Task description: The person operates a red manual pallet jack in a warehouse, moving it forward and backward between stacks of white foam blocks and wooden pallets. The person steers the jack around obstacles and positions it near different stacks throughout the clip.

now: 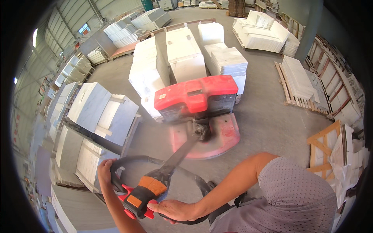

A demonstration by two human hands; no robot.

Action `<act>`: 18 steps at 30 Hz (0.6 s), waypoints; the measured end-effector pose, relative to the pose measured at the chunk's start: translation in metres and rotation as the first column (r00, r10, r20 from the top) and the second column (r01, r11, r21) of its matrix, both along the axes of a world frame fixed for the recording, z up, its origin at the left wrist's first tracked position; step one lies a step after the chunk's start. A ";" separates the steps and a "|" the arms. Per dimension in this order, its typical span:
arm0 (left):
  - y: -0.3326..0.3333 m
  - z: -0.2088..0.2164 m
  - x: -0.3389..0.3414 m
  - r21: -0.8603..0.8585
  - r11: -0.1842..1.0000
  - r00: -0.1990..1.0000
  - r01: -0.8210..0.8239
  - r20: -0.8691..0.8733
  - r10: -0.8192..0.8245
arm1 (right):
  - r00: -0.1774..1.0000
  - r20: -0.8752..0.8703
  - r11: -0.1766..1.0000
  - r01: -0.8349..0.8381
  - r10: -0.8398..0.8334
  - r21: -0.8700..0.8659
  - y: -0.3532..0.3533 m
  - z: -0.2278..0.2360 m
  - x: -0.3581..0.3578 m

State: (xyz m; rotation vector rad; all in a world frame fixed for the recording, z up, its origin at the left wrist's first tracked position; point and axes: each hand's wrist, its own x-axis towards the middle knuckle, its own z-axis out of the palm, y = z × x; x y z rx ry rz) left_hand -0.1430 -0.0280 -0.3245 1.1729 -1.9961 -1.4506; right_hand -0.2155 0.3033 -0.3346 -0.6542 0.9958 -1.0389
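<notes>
A red and black electric pallet jack (196, 93) stands in front of me, its tiller arm (180, 153) angled back toward my body. At the tiller's end is a control head (142, 194) with orange patches and red thumb levers, ringed by a black loop handle (136, 158). My left hand (105, 171) is closed round the left side of the loop. My right hand (176, 209) grips its near right side, the thumb at a red lever. Stacks of white stone slabs (186, 58) stand just beyond the jack's body; its forks are hidden.
Wooden-framed racks of pale slabs (105, 112) stand close on my left. To the right are a pallet of slabs (297, 79) and a wooden crate frame (324, 147), with a pillar (311, 27) beyond. More slab stacks (260, 31) stand farther back on the grey floor (268, 112).
</notes>
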 end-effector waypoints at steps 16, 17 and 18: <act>-0.123 -0.028 -0.099 -0.214 0.970 0.988 0.112 0.131 -0.085 | 0.964 0.012 0.964 0.266 -0.266 0.009 -0.099 -0.015 -0.015; -0.132 -0.029 -0.106 -0.234 0.960 0.979 0.152 0.169 -0.113 | 0.963 0.015 0.963 0.270 -0.270 0.015 -0.106 -0.016 -0.019; -0.138 -0.029 -0.114 -0.262 0.946 0.971 0.193 0.193 -0.145 | 0.969 -0.022 0.965 0.247 -0.246 0.093 -0.111 -0.017 -0.024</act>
